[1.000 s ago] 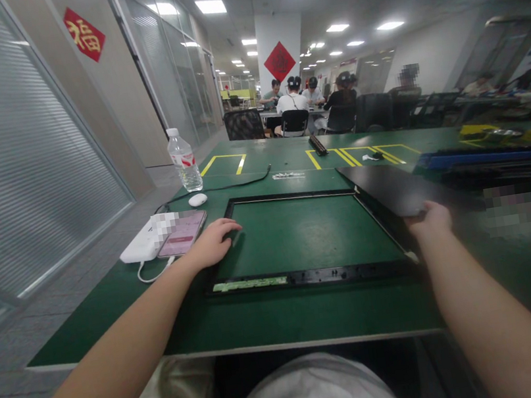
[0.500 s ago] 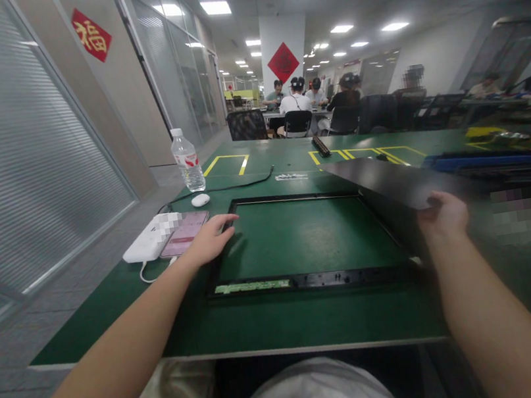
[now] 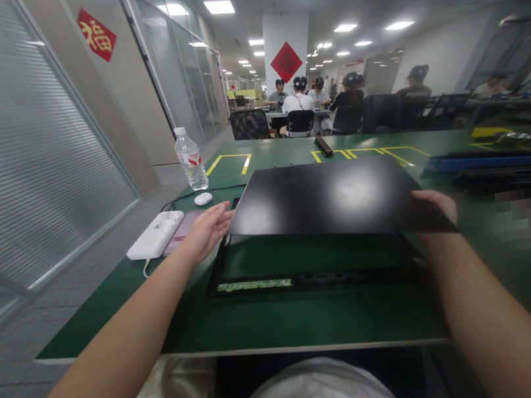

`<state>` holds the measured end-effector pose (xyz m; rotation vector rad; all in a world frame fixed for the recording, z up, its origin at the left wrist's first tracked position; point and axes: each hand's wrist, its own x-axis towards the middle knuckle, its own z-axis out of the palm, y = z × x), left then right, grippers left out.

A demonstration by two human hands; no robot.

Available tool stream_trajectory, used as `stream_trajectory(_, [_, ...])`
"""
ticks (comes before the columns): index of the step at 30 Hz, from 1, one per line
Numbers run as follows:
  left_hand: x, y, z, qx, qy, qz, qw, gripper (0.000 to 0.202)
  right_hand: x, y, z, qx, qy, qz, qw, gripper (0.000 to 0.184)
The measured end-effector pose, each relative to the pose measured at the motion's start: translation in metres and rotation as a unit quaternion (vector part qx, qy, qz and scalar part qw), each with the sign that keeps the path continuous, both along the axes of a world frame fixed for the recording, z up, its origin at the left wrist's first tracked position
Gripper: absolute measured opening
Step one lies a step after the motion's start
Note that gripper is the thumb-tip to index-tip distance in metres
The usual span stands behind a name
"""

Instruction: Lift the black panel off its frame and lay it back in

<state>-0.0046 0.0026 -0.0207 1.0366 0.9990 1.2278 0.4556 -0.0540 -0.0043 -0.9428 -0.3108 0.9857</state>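
A thin, glossy black screen panel (image 3: 329, 196) is held slightly tilted above the table. My right hand (image 3: 439, 206) grips its right edge, the thumb side showing on top and the other fingers hidden beneath. My left hand (image 3: 208, 231) is at the panel's left edge, fingers stretched out and fingertips at or against the rim; firm contact cannot be made out. Beneath the panel, a black rectangular bezel frame (image 3: 347, 276) lies flat, its far side mostly covered. A green circuit strip (image 3: 254, 285) sits along the frame's near side.
On the left are a white power bank (image 3: 151, 237) with a cable, a phone (image 3: 183, 231), a white mouse-like object (image 3: 203, 199) and a water bottle (image 3: 190, 160). A black ridged bar (image 3: 323, 146) lies farther back. Blue and black parts (image 3: 480, 163) are stacked right.
The panel has swung left and flattened, from beside the frame's right side to over it, carried by my right hand. My left hand's fingers have straightened towards its left edge.
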Motion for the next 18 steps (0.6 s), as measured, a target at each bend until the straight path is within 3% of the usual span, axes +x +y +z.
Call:
stream_trajectory(5, [-0.003, 0.0, 0.006, -0.042, -0.045, 0.014, 0.998, 0.019, -0.005, 0.0, 0.0, -0.046, -0.007, -0.02, 0.999, 0.014])
stream_trajectory(8, [-0.005, 0.001, 0.008, -0.03, -0.028, -0.015, 0.999, 0.031, -0.011, -0.004, 0.004, -0.078, -0.013, 0.039, 0.996, 0.016])
stream_trajectory(11, [-0.009, -0.001, 0.012, -0.003, -0.019, -0.044, 0.999, 0.046, -0.018, -0.008, 0.005, -0.063, -0.047, 0.112, 0.991, 0.023])
stream_trajectory(14, [-0.011, -0.003, 0.017, 0.019, -0.035, -0.033, 0.999, 0.055, -0.023, -0.01, 0.004, -0.055, -0.087, 0.177, 0.979, 0.031])
stream_trajectory(18, [-0.009, -0.007, 0.024, 0.037, -0.065, -0.008, 0.997, 0.055, -0.025, -0.009, 0.001, -0.113, -0.094, 0.25, 0.957, 0.037])
